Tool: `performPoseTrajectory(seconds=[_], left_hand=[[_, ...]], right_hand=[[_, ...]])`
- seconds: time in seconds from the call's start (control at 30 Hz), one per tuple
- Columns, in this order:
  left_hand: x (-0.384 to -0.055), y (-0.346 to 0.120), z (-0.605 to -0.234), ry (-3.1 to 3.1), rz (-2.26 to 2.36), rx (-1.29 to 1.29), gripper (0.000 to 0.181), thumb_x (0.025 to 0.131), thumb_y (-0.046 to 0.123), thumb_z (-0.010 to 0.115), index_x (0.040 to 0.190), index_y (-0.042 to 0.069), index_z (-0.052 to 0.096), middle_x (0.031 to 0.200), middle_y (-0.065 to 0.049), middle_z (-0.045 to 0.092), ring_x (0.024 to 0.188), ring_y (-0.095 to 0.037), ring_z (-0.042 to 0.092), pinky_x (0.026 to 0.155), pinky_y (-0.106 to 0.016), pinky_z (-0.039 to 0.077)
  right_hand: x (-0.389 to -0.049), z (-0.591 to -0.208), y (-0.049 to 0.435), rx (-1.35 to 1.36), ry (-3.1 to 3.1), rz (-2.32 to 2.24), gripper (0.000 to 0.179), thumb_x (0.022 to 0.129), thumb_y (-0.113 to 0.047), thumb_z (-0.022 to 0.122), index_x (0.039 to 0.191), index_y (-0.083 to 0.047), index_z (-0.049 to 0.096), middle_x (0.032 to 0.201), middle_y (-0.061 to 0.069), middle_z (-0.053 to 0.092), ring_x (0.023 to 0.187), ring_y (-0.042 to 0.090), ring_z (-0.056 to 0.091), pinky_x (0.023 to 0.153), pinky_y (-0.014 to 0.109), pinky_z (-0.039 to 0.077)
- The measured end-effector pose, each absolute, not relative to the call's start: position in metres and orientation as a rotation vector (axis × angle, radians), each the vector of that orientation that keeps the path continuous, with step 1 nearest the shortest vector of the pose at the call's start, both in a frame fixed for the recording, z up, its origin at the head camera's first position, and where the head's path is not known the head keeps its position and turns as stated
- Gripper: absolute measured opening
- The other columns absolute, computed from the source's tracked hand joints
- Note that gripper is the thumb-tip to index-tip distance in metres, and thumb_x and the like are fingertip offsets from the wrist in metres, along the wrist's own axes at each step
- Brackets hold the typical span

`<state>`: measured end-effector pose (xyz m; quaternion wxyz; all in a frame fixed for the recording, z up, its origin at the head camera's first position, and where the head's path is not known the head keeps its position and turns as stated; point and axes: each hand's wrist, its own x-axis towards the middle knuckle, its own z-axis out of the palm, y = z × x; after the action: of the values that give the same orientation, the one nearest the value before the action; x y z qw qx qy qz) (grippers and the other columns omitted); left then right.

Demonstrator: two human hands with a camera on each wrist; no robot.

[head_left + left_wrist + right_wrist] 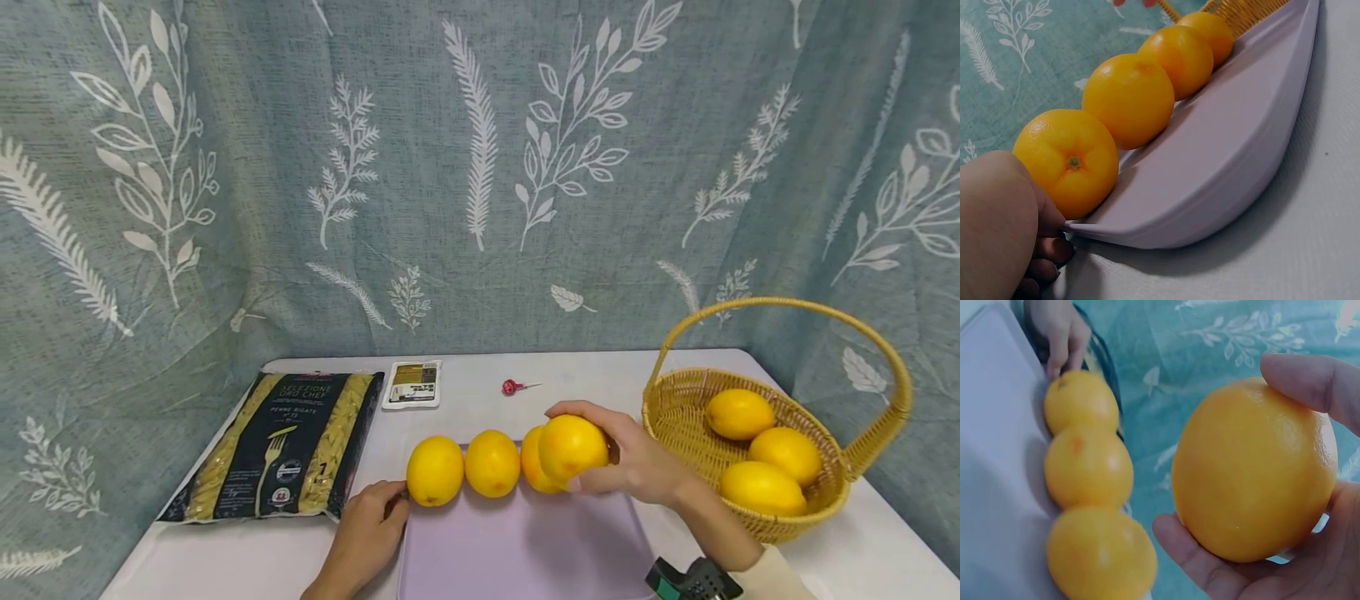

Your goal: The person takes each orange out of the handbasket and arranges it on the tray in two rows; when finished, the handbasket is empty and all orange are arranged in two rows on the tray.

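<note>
Three oranges sit in a row along the far side of a lilac tray [480, 550]: a left orange [435, 472], a middle orange [492, 463] and a right orange [531, 460], partly hidden. My left hand [367, 529] pinches the tray's far left corner between thumb and fingers, right beside the left orange. In the left wrist view that orange [1069, 165] shows its green stem end. Another orange [1254, 469] is in my right hand [637, 462], thumb on one side and fingers on the other. In the head view it overlaps the right orange.
A yellow wicker basket [678, 417] with a tall handle stands at the right, holding three more oranges. To the left lies a bag of penne pasta [277, 446]. Farther back are a small flat white package [412, 384] and a small red-handled tool [512, 387].
</note>
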<state>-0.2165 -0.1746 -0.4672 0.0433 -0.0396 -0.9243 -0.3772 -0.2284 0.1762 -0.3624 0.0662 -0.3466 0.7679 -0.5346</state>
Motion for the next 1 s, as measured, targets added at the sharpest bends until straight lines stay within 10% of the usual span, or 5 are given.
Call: performPoseTrajectory(seconds=[0.63, 1.0], left_hand=[[-0.216, -0.178, -0.468, -2.825, -1.172, -0.134, 0.028, 0.094, 0.006, 0.061, 0.117, -0.005, 0.071, 0.094, -0.001, 0.068, 0.083, -0.014, 0.054, 0.074, -0.035, 0.049], [-0.216, -0.178, -0.466, -2.827, -1.188, -0.137, 0.029, 0.093, 0.007, 0.061, 0.118, -0.005, 0.071, 0.09, 0.0, 0.066, 0.081, -0.013, 0.053, 0.071, -0.032, 0.048]], right_hand=[[-0.216, -0.388, 0.109, -1.065, 2.32, -1.599, 0.072, 0.073, -0.018, 0.079, 0.141, -0.016, 0.056, 0.14, 0.0, 0.057, 0.117, 0.022, 0.056, 0.095, 0.038, 0.048], [-0.214, -0.404, 0.085, -1.098, 2.153, -1.622, 0.078, 0.07, -0.021, 0.084, 0.142, -0.014, 0.055, 0.149, 0.012, 0.048, 0.128, 0.022, 0.052, 0.099, 0.036, 0.048]])
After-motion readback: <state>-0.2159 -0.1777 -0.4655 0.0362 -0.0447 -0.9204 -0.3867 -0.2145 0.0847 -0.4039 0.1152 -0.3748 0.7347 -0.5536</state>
